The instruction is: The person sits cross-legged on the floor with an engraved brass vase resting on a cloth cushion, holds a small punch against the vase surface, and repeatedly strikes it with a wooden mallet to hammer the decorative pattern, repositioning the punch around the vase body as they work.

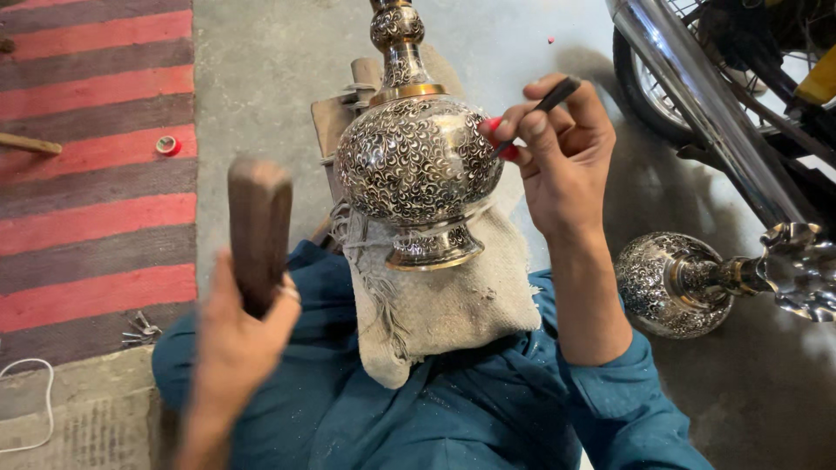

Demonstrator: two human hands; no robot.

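Fingers of my right hand (562, 161) pinch thin dark metal chisel (535, 115), tip on big shiny carved metal vase (416, 165). Left hand (239, 335) wrapped tight round brown wooden mallet (259, 228). Vase lies on rough beige cloth (440, 300) over my lap. Second carved silver vase (666, 283) on floor, right. Motorbike wheel (662, 83) close behind. Red striped rug (96, 174) left.

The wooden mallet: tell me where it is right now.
In the head view the wooden mallet stands raised in the left hand at lower left, left of the engraved metal vase.

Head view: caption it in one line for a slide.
Left hand raises a wooden mallet while right hand sets a thin chisel against an engraved metal vase.
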